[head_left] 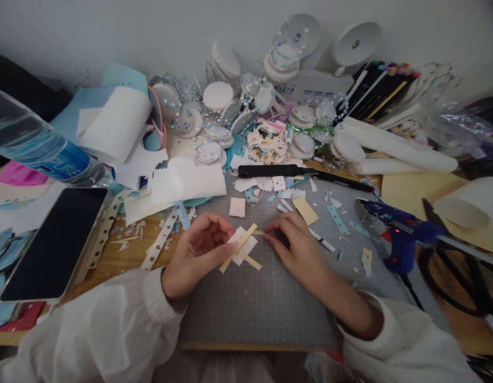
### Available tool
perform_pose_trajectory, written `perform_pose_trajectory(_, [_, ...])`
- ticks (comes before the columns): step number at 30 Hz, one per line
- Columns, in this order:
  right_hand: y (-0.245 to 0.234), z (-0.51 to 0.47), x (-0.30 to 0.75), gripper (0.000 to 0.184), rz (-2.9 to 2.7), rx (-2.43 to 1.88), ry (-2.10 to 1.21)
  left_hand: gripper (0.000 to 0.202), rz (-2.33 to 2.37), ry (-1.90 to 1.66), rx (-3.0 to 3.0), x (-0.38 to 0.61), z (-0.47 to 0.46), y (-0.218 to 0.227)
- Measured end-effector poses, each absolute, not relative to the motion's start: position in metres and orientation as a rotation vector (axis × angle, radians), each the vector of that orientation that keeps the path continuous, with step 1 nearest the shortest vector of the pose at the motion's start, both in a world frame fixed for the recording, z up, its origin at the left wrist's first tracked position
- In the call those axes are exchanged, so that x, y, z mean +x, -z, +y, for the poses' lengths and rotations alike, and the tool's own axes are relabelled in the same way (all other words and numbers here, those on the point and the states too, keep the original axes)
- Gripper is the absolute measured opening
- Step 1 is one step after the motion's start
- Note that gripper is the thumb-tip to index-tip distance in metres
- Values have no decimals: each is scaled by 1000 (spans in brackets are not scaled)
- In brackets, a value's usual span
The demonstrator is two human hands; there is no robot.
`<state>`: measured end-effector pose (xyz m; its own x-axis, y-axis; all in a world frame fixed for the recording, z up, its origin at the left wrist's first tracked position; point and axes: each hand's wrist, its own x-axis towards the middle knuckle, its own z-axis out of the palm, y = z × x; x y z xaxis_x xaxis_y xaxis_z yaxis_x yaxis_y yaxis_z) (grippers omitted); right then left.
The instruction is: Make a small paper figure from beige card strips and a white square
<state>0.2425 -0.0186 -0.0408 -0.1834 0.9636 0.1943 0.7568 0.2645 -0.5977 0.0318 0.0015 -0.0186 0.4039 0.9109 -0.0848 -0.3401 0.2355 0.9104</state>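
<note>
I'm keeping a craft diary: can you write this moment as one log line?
left hand: holding white card with yellow strips | right hand: pinching another strip | below: gray mat | right: glue gun

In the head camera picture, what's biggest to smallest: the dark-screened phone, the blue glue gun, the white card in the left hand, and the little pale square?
1. Phone
2. Blue glue gun
3. White card
4. Pale square

That's how big they look here.

Gray cutting mat (262, 314) on wooden desk (121, 260)
</note>
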Motion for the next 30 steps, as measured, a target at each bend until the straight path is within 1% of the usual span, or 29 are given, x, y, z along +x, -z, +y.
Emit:
perform_pose_trajectory(7, [40,-16,242,7,-2036,-1560,-497,17,718,-952,976,33,2,18])
perform_pose_trajectory(13, [41,-17,243,6,-2077,-1560,-461,21,772,-947,976,33,3,22])
perform_pose_trajectory(24, [43,-20,236,13,-2387,-1621,-175,19,831,-985,1049,35,6,24])
perform_pose_trajectory(27, [43,-21,236,16,-2422,-1590,-207,20,824,-959,1122,36,5,24])
perform_pose_trajectory(30, [41,-21,237,18,-2293,-1504,-345,21,852,-869,1273,37,3,25])
